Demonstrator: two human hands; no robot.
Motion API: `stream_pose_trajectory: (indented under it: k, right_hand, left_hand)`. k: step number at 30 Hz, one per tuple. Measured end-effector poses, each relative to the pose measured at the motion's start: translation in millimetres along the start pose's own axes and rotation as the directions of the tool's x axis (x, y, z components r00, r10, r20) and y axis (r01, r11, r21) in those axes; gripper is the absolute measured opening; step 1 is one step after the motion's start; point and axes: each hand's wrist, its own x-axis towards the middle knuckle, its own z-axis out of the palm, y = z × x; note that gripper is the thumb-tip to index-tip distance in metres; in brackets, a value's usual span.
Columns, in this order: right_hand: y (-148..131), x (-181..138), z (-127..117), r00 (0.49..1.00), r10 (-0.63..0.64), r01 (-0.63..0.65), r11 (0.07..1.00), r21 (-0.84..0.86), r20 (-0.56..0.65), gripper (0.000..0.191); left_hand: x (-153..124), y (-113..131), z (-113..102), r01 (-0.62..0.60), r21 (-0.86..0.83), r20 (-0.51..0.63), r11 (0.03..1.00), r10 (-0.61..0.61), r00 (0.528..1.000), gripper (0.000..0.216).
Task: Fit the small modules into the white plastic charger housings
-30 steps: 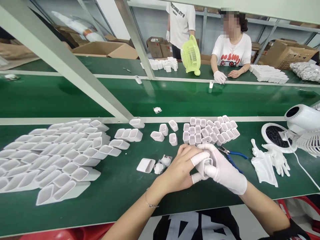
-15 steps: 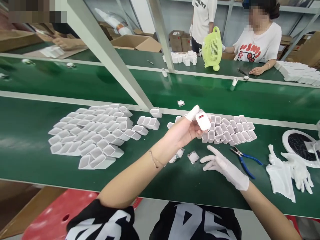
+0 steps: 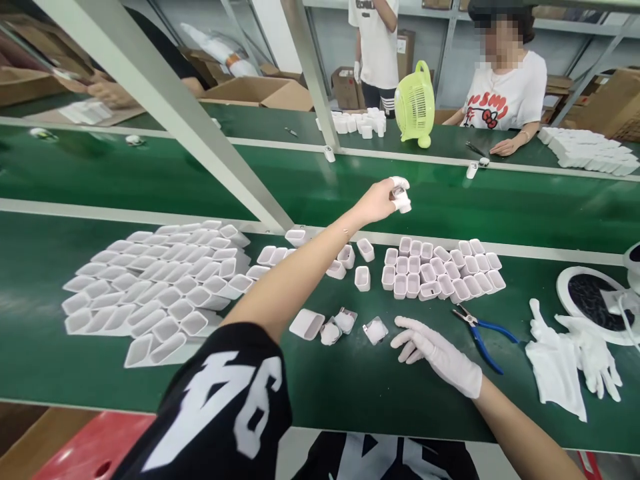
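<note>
My left hand (image 3: 385,200), with white covers on its thumb and a finger, reaches over the green sunken strip. Its tips pinch a small whitish piece (image 3: 399,192), mostly hidden by the fingers. My right hand (image 3: 430,350), in a white glove, hovers low or rests over the table with fingers stretched out, holding nothing. Just left of it lies a small white part with a clear edge (image 3: 375,331). Two similar parts (image 3: 345,321) lie farther left beside a white case (image 3: 307,324) on its side. Blue-handled pliers (image 3: 479,331) lie right of the glove.
Many open white cases (image 3: 165,287) stand at left; another group (image 3: 440,270) stands behind my right hand. White gloves (image 3: 560,360) and a round white device (image 3: 595,303) are at right. A slanted metal post (image 3: 200,127) crosses the view. A co-worker (image 3: 510,87) sits opposite, near a green fan (image 3: 415,103).
My left hand has moved forward from above the table to over the sunken strip. The white case with a red label it held is no longer recognisable. My right hand stays nearly in place.
</note>
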Motion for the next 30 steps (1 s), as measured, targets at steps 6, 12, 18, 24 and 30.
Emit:
stream_pose_trajectory:
  k: [6,12,18,24,30]
  right_hand:
    - [6.9,1.6,-0.9,1.0,-0.023,0.023,0.999,0.023,0.001,0.066]
    - [2.4,-1.3,-0.6,0.997,-0.072,0.072,0.99,-0.119,0.005,0.058]
    - [-4.5,-4.4,-3.6,0.995,-0.103,0.102,0.971,-0.217,0.009,0.051]
    - [-28.0,-16.5,4.2,0.927,-0.312,0.184,0.863,-0.471,-0.21,0.034]
    - [-49.1,-10.7,21.6,0.671,-0.71,0.236,0.477,-0.847,-0.213,0.06]
  left_hand:
    - [34.2,-44.0,38.2,-0.037,0.176,0.201,0.984,0.001,0.98,0.052]
    - [26.0,-73.5,16.6,0.023,0.24,0.198,0.97,-0.072,0.978,0.063]
    - [11.5,-78.9,4.7,0.093,0.231,0.223,0.968,-0.146,0.964,0.031]
    - [-41.6,-24.7,-7.1,0.092,0.029,0.028,0.995,-0.092,0.995,0.051]
    - [-173.7,49.9,12.1,0.07,-0.543,0.171,0.837,0.028,0.985,0.072]
